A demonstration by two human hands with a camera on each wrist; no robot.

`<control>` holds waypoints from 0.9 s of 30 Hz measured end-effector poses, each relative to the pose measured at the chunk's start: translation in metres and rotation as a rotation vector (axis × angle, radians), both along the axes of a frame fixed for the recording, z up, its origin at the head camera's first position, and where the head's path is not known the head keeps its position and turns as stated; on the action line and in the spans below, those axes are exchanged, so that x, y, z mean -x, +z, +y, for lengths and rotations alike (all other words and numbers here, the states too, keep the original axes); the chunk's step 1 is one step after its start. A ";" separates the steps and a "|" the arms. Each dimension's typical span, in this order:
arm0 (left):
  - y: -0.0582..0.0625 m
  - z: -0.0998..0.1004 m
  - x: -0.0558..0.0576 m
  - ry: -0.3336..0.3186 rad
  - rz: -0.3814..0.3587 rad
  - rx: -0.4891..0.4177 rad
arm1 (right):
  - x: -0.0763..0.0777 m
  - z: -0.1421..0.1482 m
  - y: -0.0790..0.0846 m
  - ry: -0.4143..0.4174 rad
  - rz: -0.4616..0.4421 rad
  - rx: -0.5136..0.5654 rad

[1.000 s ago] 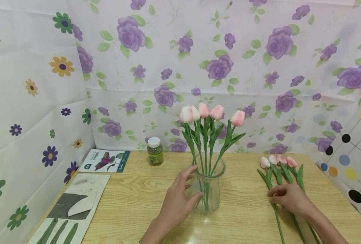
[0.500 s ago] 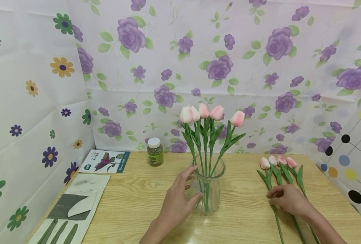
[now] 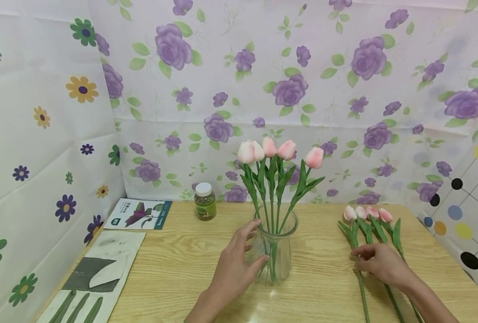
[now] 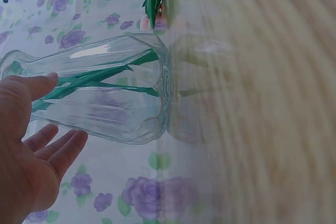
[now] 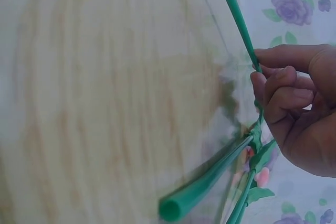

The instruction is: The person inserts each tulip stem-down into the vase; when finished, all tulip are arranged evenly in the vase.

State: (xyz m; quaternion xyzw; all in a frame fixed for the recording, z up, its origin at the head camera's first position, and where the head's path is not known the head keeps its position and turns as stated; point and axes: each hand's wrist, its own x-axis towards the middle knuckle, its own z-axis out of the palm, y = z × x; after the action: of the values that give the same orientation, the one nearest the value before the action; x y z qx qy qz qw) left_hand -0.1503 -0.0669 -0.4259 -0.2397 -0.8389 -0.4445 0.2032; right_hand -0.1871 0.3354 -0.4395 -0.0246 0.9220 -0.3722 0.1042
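A clear glass vase point(image 3: 284, 258) stands on the wooden table with several pink tulips point(image 3: 286, 150) upright in it, their green stems crossing inside the glass. My left hand point(image 3: 234, 267) curves round the vase's left side, thumb at the front and fingers by the rim and side. Out to the right lie more pink tulips point(image 3: 372, 212), side by side with heads pointing away from me. My right hand point(image 3: 384, 265) pinches the leftmost tulip's stem point(image 5: 236, 14) between thumb and forefinger, below its leaves. The other fingers of that hand are curled in and overlap the neighbouring stems.
Behind the vase to the left is a small jar point(image 3: 205, 202) with a white lid. A printed card point(image 3: 138, 213) and a grey-and-white sheet point(image 3: 97, 264) lie along the left edge. Flower-patterned cloth point(image 3: 174, 103) hangs at the back and sides.
The right hand has shifted slightly left, and the stem it pinches has swung left with it, away from the neighbouring stems. The left hand and vase have stayed in place.
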 end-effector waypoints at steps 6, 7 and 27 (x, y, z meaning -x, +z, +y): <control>0.000 0.000 0.000 0.001 -0.001 0.003 | -0.003 -0.004 0.004 -0.019 0.023 0.002; 0.000 0.000 0.000 0.001 -0.001 0.003 | -0.003 -0.004 0.005 -0.021 0.027 0.001; -0.001 0.000 0.000 -0.005 -0.003 -0.001 | -0.005 -0.008 0.014 -0.119 0.211 0.030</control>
State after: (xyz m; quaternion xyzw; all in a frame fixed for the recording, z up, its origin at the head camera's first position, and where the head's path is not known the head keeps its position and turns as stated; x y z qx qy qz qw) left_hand -0.1506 -0.0671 -0.4264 -0.2410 -0.8383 -0.4459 0.2009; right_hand -0.1820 0.3269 -0.4254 -0.0105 0.9219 -0.3869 -0.0160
